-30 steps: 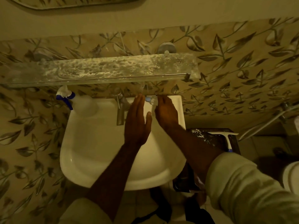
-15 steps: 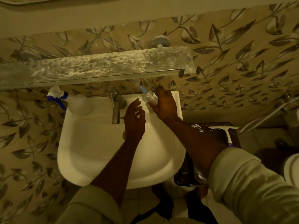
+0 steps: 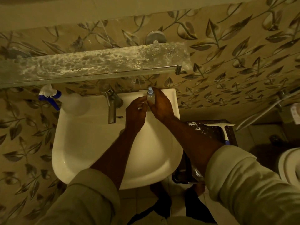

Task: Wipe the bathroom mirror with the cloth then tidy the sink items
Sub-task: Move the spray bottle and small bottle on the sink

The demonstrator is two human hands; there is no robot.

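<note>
A glossy white ceramic finish is shown by the sink [image 3: 90, 143], its smooth basin catching soft highlights. The tap [image 3: 112, 108] is made of brushed-looking metal with a dull sheen. The shelf [image 3: 90, 65] above is of clear glass, clouded by rough, chalky white residue. Translucent plastic is seen in the spray bottle [image 3: 73, 103] at far left and in the small bottle [image 3: 150, 96] held in the right hand [image 3: 160, 106]. The sleeves [image 3: 243, 184] are of matt, creased cloth. The wall tiles [image 3: 227, 62] carry a smooth, leaf-printed surface.
</note>
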